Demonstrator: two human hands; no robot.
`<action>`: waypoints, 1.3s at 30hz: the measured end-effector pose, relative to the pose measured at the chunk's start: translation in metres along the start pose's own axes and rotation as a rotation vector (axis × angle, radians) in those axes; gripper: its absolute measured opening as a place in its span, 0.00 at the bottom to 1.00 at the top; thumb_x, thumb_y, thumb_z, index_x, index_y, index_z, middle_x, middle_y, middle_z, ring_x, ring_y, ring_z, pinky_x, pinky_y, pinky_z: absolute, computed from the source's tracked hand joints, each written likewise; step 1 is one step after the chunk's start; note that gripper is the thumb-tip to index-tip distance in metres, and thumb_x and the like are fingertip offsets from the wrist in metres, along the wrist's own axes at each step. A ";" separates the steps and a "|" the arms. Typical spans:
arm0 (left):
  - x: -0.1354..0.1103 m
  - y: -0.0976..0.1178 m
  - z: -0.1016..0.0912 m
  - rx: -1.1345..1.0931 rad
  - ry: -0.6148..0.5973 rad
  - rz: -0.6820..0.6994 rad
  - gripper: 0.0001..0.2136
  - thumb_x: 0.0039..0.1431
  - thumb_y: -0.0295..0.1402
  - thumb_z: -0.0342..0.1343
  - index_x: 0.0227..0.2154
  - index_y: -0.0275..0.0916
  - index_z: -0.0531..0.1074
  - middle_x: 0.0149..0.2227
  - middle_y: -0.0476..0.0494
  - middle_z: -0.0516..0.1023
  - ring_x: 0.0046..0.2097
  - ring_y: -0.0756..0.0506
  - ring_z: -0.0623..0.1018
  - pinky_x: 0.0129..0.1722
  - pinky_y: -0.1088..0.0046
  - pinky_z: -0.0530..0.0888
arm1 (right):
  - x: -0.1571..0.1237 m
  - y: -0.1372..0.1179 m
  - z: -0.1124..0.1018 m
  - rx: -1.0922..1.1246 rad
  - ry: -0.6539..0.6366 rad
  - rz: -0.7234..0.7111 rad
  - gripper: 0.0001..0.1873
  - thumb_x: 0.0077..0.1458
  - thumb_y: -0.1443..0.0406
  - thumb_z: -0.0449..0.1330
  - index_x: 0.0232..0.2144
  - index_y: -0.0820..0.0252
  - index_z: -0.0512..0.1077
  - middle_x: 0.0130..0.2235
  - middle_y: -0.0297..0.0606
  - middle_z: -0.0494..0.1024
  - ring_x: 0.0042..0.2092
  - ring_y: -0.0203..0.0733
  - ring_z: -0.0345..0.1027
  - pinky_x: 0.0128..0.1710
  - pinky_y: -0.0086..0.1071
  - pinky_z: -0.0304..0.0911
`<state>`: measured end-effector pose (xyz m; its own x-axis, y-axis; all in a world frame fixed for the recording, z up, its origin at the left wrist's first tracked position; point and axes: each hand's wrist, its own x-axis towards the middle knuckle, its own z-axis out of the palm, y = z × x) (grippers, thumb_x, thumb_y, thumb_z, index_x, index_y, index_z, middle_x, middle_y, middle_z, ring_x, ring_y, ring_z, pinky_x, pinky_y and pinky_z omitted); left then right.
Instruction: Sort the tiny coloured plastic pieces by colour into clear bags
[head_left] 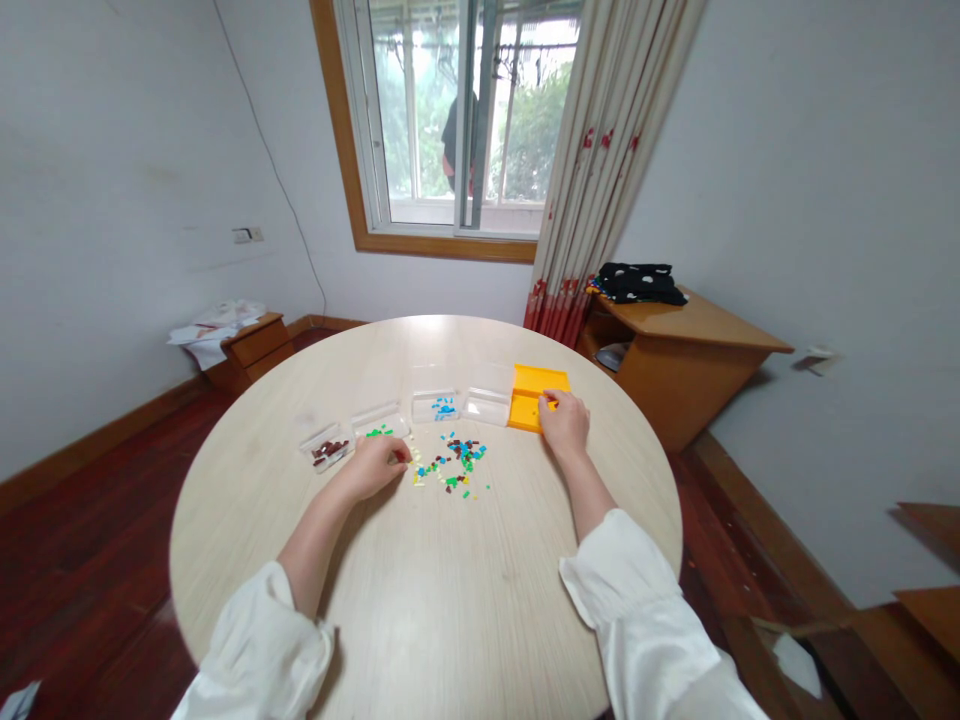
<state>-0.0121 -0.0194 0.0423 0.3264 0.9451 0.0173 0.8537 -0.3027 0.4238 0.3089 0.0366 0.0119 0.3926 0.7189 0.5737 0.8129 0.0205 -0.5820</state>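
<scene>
A loose pile of small toy bricks (465, 455) in brown, blue, green, yellow and cream lies mid-table. At its left edge, my left hand (375, 466) rests low with fingers curled together; anything between them is too small to make out. My right hand (568, 422) is over the open yellow box (531, 379), its fingertips pinched above the lower half, their contents unclear. Brown bricks (330, 452) sit in a clear box at the left. Green bricks (379, 431) lie in a second clear box, partly behind my left hand. Blue bricks (445, 407) fill part of a third.
Another clear box (486, 407) stands between the blue bricks and the yellow box. All stand on a round pale wooden table (435, 600). Beyond it are a window (461, 120), a curtain (592, 150) and a wooden desk (697, 330) with dark cloth on top.
</scene>
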 end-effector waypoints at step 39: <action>0.001 0.010 0.004 0.041 -0.003 0.083 0.10 0.50 0.23 0.51 0.29 0.37 0.78 0.35 0.40 0.81 0.37 0.43 0.77 0.40 0.69 0.66 | -0.041 -0.066 0.017 0.203 -0.217 -0.313 0.12 0.52 0.69 0.52 0.34 0.62 0.75 0.36 0.43 0.78 0.40 0.45 0.68 0.43 0.38 0.62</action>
<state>-0.0016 -0.0221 0.0425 0.3982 0.9160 0.0485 0.8395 -0.3852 0.3832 0.2318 0.0176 0.0162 0.0229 0.7853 0.6187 0.7685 0.3820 -0.5133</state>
